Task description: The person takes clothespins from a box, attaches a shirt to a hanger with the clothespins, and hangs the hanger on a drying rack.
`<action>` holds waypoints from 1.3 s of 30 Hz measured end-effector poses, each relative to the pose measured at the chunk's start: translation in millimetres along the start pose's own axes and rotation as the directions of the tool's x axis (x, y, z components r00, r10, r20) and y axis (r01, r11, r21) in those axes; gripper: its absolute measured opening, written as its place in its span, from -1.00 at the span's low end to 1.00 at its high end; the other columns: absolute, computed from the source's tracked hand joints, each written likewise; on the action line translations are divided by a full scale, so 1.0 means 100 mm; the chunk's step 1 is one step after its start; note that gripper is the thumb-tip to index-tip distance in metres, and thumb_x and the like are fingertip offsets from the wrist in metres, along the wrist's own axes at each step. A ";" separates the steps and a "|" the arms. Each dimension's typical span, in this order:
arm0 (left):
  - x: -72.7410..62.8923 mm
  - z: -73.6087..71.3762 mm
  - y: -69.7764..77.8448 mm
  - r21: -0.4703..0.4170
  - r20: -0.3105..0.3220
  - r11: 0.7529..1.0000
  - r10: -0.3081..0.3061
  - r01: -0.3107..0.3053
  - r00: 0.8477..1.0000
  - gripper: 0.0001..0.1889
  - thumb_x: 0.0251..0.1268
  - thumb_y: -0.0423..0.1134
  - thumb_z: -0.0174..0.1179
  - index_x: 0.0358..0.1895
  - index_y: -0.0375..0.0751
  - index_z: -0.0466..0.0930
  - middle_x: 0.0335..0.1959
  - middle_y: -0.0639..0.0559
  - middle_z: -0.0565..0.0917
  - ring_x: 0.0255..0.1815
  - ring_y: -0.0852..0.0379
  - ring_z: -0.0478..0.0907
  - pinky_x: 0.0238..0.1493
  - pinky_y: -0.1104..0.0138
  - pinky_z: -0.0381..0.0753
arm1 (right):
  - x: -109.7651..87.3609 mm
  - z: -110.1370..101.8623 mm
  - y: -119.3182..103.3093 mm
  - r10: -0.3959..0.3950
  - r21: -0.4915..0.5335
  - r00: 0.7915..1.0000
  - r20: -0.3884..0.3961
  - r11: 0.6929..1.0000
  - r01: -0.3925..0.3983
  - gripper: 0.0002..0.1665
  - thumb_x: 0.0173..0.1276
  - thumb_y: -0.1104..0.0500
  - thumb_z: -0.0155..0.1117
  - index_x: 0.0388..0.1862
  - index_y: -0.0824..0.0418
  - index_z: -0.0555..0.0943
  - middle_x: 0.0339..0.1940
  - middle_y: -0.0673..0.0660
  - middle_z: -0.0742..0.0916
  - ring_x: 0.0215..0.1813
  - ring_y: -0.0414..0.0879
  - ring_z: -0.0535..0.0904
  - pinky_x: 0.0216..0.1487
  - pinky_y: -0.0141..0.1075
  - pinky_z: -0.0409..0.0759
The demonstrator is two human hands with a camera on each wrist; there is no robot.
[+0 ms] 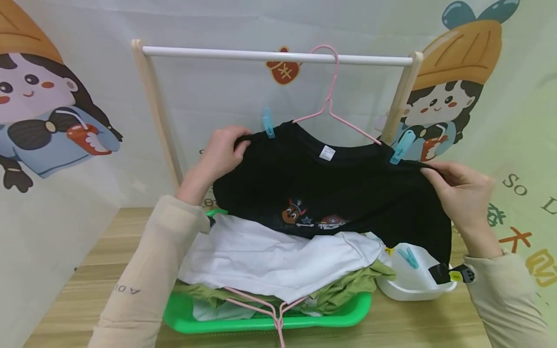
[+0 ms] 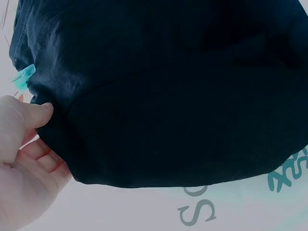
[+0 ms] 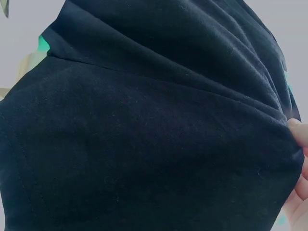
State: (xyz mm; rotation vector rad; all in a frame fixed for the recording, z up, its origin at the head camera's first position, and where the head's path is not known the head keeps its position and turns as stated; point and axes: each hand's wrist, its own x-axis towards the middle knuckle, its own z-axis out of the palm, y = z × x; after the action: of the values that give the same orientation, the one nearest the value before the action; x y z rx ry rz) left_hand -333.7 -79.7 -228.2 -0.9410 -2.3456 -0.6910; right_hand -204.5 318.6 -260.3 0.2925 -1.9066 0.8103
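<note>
A black T-shirt (image 1: 270, 179) with a cartoon print hangs on a pink hanger (image 1: 329, 96), whose hook is over the white rail (image 1: 243, 54). One blue clothespin (image 1: 268, 123) clips the left shoulder and another blue clothespin (image 1: 403, 146) the right. My left hand (image 1: 222, 152) pinches the sleeve's top edge outside the left pin, thumb in front. On the opposite sleeve, my right hand (image 1: 463, 191) pinches the cloth between thumb and fingers. The black cloth (image 2: 168, 120) fills most of the left wrist view, and the right wrist view shows the sleeve (image 3: 144, 144) stretched from the thumb.
Below the shirt, a green basket (image 1: 209, 325) holds a white garment (image 1: 278, 256) and a green garment (image 1: 348, 287). A second pink hanger (image 1: 276, 314) lies at its front. To the right, a white container (image 1: 417, 290) holds a blue clothespin (image 1: 409, 257). Wooden posts (image 1: 156, 111) support the rail.
</note>
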 end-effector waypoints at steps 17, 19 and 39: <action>-0.09 0.02 -0.10 -0.036 0.116 0.994 -0.102 0.107 0.988 -0.54 0.34 -0.35 0.09 0.25 -0.48 0.29 0.23 -0.32 0.38 0.30 -0.19 0.24 0.31 0.06 0.19 | -0.03 0.09 0.02 -0.048 0.008 0.995 0.085 0.999 0.047 -0.84 0.05 0.52 0.36 -0.33 0.44 0.69 -0.34 -0.57 0.54 -0.39 -0.60 0.47 -0.30 -0.71 0.41; -0.11 0.02 -0.11 -0.049 0.117 0.992 -0.109 0.115 0.987 -0.54 0.34 -0.35 0.09 0.24 -0.48 0.29 0.23 -0.32 0.38 0.29 -0.19 0.25 0.30 0.06 0.20 | -0.03 0.11 0.04 -0.053 0.012 0.995 0.085 0.999 0.052 -0.83 0.05 0.52 0.37 -0.33 0.44 0.69 -0.34 -0.56 0.54 -0.40 -0.60 0.47 -0.31 -0.72 0.41; -0.55 -0.16 -0.14 -0.100 0.168 0.994 -0.018 0.036 0.986 -0.71 0.30 -0.44 0.10 0.05 -0.51 0.47 0.03 -0.33 0.55 0.05 -0.18 0.48 0.11 0.03 0.43 | -0.17 0.02 0.17 0.089 0.159 0.969 0.231 0.979 -0.128 -0.66 0.49 0.25 -0.07 -0.12 0.39 0.65 -0.22 -0.33 0.66 -0.24 -0.39 0.52 -0.20 -0.62 0.43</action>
State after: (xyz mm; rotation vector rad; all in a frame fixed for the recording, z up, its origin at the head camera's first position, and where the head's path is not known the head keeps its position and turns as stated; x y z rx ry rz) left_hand -304.8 -123.9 -254.4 -1.0500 -2.4926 -0.7775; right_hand -207.1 327.4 -282.4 0.4013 -2.0785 1.0570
